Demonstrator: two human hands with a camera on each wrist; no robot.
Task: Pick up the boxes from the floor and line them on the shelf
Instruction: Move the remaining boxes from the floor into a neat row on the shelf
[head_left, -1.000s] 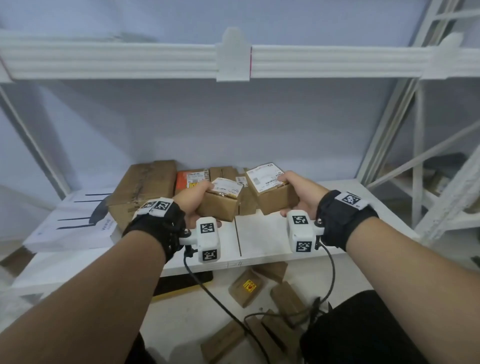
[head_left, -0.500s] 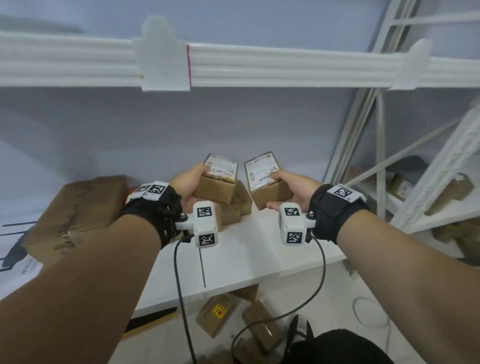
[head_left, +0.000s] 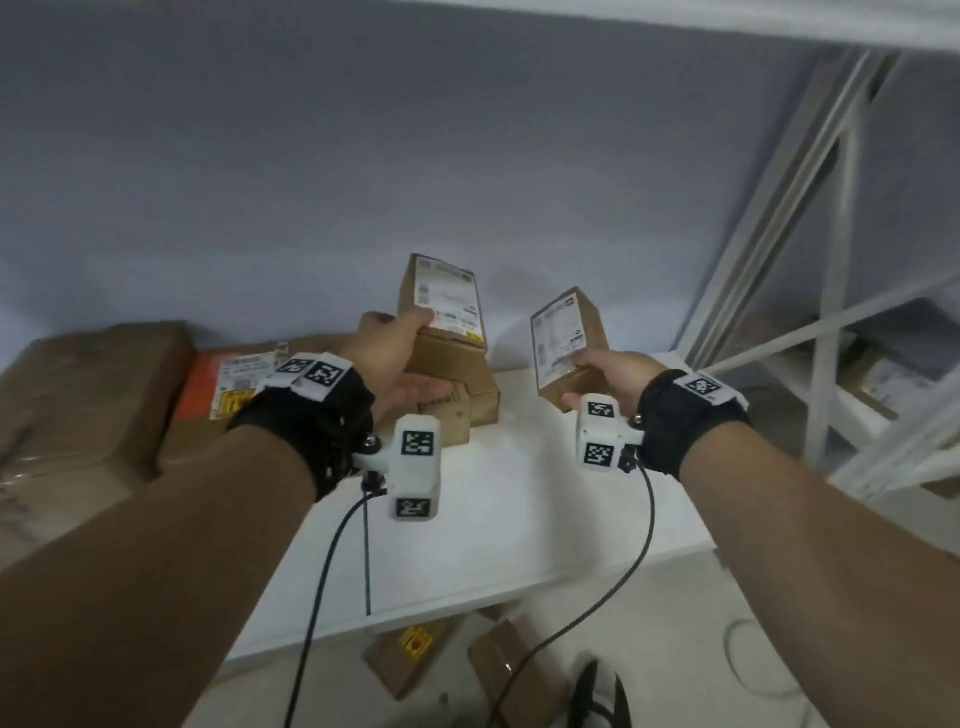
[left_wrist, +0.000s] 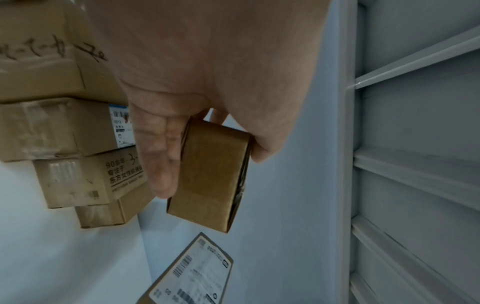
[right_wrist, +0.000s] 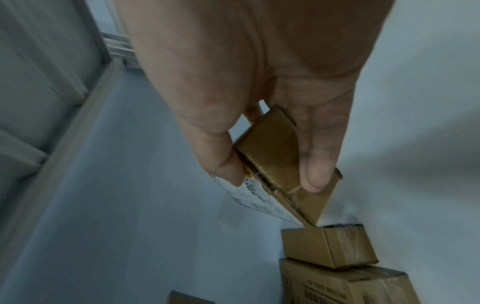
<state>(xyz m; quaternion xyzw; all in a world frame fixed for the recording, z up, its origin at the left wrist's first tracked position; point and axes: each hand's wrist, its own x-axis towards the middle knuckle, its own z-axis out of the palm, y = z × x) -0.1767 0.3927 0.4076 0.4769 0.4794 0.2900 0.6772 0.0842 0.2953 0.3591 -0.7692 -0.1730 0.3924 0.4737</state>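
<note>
My left hand (head_left: 415, 353) grips a small brown box with a white label (head_left: 441, 306), tilted upright above the low boxes on the white shelf board (head_left: 519, 519). In the left wrist view the fingers (left_wrist: 161, 156) and thumb clamp that box (left_wrist: 213, 174) by its sides. My right hand (head_left: 576, 379) pinches a second labelled brown box (head_left: 566, 338), held off the shelf to the right of the first. In the right wrist view its thumb and a finger (right_wrist: 317, 164) squeeze this box (right_wrist: 272, 162) just above the small shelf boxes (right_wrist: 327, 246).
A row of cardboard boxes (head_left: 93, 405) and an orange-labelled one (head_left: 228, 379) fill the shelf's left part. Small stacked boxes (head_left: 467, 405) sit below my left hand. More boxes (head_left: 410, 660) lie on the floor under the shelf. White frame struts (head_left: 831, 260) rise at right.
Both hands have lifted their boxes higher and tipped them more upright. They have shifted right along the shelf, past the row of boxes.
</note>
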